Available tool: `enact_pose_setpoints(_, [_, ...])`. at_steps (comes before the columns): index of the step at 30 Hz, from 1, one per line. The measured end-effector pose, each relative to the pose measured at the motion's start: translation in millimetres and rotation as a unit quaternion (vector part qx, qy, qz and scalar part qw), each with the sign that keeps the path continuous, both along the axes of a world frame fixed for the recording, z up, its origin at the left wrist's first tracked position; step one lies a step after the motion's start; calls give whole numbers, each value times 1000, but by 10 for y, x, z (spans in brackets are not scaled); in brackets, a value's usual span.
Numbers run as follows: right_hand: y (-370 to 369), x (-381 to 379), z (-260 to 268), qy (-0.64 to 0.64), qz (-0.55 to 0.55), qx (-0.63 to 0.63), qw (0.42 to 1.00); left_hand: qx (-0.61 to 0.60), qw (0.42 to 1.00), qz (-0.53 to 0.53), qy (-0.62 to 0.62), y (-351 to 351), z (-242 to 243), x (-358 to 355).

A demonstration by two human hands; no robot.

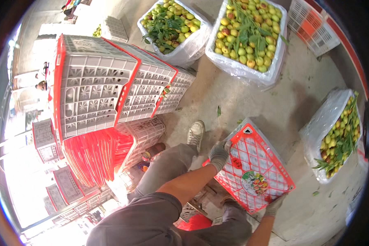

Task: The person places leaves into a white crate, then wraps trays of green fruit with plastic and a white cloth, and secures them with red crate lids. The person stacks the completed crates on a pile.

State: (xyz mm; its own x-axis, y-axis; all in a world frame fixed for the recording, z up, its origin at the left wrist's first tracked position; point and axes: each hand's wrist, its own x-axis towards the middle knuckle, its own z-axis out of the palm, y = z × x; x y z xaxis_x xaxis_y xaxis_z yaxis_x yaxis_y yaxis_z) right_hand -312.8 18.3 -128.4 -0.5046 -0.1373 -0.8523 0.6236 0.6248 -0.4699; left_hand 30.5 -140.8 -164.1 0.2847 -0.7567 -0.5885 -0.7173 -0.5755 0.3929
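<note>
A plastic crate with a red lattice lid [255, 169] and a round fruit-printed label is between my two gloved hands, low in front of me. My left hand [220, 155] grips the edge of the crate on its left side, near the upper corner. My right hand [275, 204] holds the lower right edge, its fingers partly hidden by the crate. White lining shows through the lattice. The crate sits at an angle over the concrete floor; whether it touches the floor I cannot tell.
Lined crates of green-yellow fruit with leaves stand at the top centre [207, 27], top right [216, 50] and right [313, 135]. Stacked grey crates with red lids [92, 89] rise at the left, beside many red lids [95, 156]. Another crate [313, 27] is at the upper right.
</note>
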Motion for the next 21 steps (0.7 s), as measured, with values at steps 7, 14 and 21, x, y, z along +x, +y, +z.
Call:
enact_pose_setpoints(7, [-77, 284, 796, 6, -17, -29, 999, 98, 991, 19, 91, -551, 916, 297])
enact_pose_setpoints(14, [-334, 485, 3433, 95, 62, -94, 989, 120, 971, 35, 203, -1012, 4106, 975])
enact_pose_setpoints(21, [-1598, 1715, 6116, 89, 224, -218, 946, -76, 966, -28, 247, -1405, 6749, 2565])
